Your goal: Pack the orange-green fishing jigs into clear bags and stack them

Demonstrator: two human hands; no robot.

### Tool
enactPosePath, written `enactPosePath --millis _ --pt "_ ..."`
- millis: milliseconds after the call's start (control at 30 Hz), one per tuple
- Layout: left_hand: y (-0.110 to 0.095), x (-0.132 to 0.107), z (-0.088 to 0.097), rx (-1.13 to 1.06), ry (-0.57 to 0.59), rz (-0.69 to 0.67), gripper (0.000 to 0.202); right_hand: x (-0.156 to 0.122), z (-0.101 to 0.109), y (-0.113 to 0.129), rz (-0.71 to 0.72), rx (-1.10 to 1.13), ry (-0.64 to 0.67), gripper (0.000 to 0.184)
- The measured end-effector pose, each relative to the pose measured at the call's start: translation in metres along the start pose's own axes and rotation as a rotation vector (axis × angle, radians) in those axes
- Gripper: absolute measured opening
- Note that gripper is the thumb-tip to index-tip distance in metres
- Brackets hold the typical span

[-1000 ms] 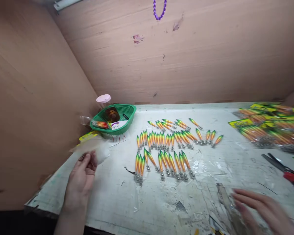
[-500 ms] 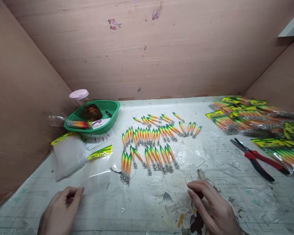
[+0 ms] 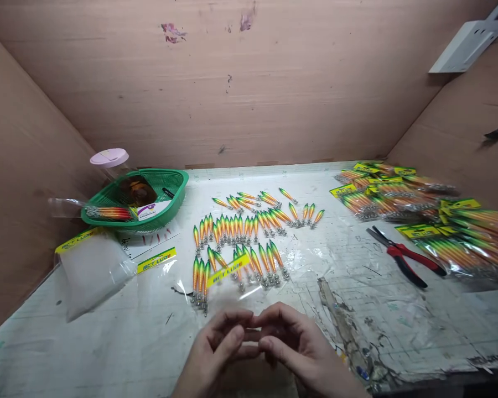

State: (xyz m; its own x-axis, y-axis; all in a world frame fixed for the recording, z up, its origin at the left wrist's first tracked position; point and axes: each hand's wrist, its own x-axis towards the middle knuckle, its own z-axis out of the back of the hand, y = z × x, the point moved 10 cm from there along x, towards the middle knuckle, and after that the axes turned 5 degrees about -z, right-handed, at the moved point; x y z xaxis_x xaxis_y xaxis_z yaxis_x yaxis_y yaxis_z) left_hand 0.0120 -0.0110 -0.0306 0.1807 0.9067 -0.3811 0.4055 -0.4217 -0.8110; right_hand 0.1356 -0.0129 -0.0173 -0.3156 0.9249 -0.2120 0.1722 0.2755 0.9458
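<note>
My left hand and my right hand meet at the bottom centre, fingertips pinched together on the lower edge of a clear plastic bag with a yellow label. The bag stretches up over the nearest lures. Several green-orange-yellow fishing lures with metal hooks lie in rows on the table just beyond the hands.
A green basket with odds and ends and a pink-lidded jar stand at the back left. Empty bags lie in front of them. Packed lure bags are piled at the right, with red-handled pliers beside them. Wooden walls enclose the table.
Both hands came together at the bottom centre. A clear bag with a yellow label is now held between them over the lures. The camera view shifted to the right.
</note>
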Motion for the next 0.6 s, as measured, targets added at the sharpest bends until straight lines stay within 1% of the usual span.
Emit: enactPosePath --millis 33,67,133,167,200,300,400,500,600 --pt "-0.008 0.008 0.000 0.025 -0.003 0.017 0.037 0.001 0.012 0.012 0.074 -0.178 -0.037 0.027" --pt "-0.017 0.017 0.000 0.038 -0.014 0.022 0.037 0.002 0.025 0.027 0.166 -0.387 -0.106 0.024" --pt "-0.039 0.036 -0.001 0.029 -0.056 -0.006 0.041 0.004 0.047 0.054 0.365 -0.866 -0.291 0.021" --pt "-0.048 0.046 -0.002 0.019 -0.072 -0.024 0.042 0.008 0.055 0.059 0.419 -1.009 -0.336 0.022" --pt "-0.056 0.054 -0.003 0.012 -0.086 -0.043 0.042 0.013 0.060 0.061 0.452 -1.113 -0.350 0.023" --pt "-0.068 0.075 -0.011 -0.010 -0.080 -0.093 0.040 0.027 0.066 0.053 0.501 -1.245 -0.335 0.026" --pt "-0.064 0.086 -0.014 -0.039 -0.079 -0.106 0.038 0.030 0.064 0.049 0.559 -1.326 -0.360 0.025" --pt "-0.051 0.090 -0.009 -0.047 -0.120 -0.047 0.032 0.015 0.061 0.062 0.618 -1.340 -0.392 0.023" --pt "-0.046 0.090 -0.003 -0.059 -0.135 -0.029 0.028 -0.018 0.054 0.089 0.651 -1.266 -0.401 0.019"
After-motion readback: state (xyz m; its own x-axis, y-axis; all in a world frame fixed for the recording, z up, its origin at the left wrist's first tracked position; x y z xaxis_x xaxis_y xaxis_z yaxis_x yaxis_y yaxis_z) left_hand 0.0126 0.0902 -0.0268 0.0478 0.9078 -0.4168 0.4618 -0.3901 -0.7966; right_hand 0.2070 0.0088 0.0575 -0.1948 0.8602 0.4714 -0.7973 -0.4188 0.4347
